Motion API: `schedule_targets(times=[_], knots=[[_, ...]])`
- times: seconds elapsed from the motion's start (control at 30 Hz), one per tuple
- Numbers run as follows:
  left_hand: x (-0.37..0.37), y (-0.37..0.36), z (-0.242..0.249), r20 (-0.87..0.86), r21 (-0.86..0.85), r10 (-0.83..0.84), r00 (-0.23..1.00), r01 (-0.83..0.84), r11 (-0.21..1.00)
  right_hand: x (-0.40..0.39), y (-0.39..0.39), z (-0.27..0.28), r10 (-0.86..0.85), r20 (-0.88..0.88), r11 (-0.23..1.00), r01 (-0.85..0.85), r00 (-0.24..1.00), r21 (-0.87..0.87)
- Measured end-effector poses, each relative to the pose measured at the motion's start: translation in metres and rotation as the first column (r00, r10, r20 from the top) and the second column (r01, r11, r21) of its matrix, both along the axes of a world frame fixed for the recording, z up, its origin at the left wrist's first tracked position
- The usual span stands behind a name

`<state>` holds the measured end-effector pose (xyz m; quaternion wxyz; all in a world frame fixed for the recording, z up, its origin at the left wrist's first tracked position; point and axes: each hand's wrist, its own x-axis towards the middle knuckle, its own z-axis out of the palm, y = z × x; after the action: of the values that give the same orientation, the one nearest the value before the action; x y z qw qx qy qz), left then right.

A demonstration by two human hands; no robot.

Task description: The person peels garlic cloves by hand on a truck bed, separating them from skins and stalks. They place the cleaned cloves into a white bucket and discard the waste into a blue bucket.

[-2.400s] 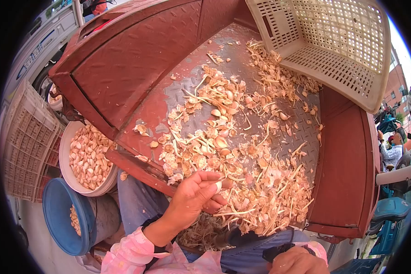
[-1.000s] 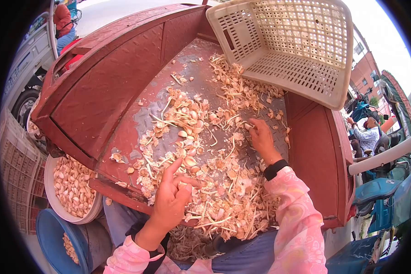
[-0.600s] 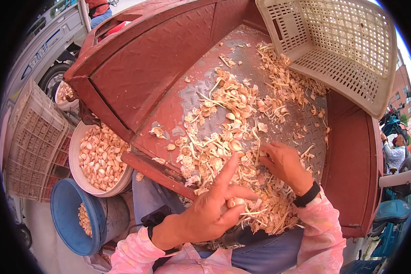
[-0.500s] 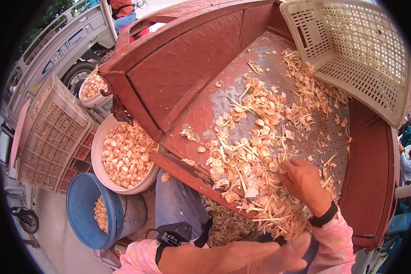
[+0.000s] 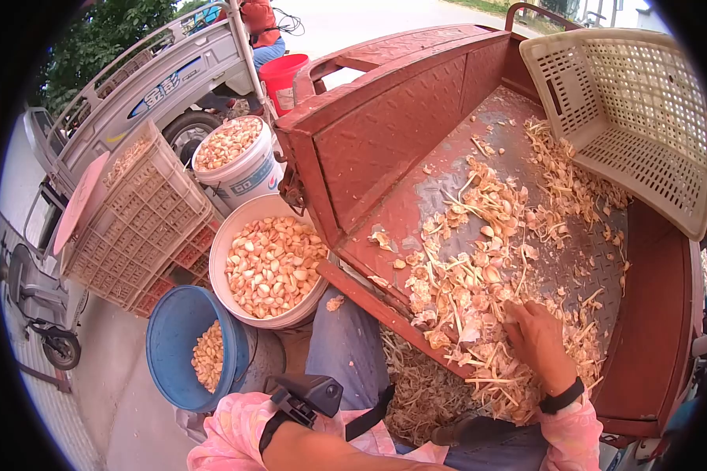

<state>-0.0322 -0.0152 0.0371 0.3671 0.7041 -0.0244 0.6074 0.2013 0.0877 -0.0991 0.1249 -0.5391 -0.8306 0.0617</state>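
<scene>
My right hand (image 5: 538, 345), with a black band at the wrist, rests on a heap of garlic skins and stalks (image 5: 471, 290) on the red metal cart bed (image 5: 416, 196). Its fingers are bent but look apart, with the tips against the skins; no held thing is visible. Of my left arm (image 5: 314, 447), only the pink sleeve and forearm show; the hand is below the frame. Left of my knee, a white bucket (image 5: 220, 271) holds peeled-looking garlic cloves (image 5: 271, 267). In front of it, a tilted blue bucket (image 5: 173, 337) has fewer cloves.
A pale perforated basket (image 5: 652, 165) leans in the cart's right corner. Another bucket of cloves (image 5: 243, 177) and a plastic crate (image 5: 137, 228) stand left. Beyond are a red bucket (image 5: 283, 82), a grey three-wheeled vehicle (image 5: 165, 86) and a person. More skins (image 5: 416, 392) lie below the cart edge.
My view has shifted up and left, so the buckets and cart appear farther right. My left hand has dropped out of the frame. My right hand stays at the skins.
</scene>
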Motion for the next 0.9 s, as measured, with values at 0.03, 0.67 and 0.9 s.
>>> schedule_targets(times=[0.03,0.67,0.9], knots=[[0.004,-0.002,0.001,0.008,-0.031,0.002,1.000,-0.002,1.000,0.007,0.001,-0.003,-0.006,-0.017,1.000,0.007,1.000,0.004],[0.002,-0.004,-0.012,0.158,-0.079,-0.489,0.858,0.504,0.860,0.017,0.001,-0.010,0.031,-0.129,0.999,-0.029,0.991,0.021],[-0.018,0.001,-0.006,0.103,-0.059,-0.390,0.915,0.397,0.916,0.017,0.001,-0.006,0.011,-0.089,1.000,-0.013,0.996,-0.026]])
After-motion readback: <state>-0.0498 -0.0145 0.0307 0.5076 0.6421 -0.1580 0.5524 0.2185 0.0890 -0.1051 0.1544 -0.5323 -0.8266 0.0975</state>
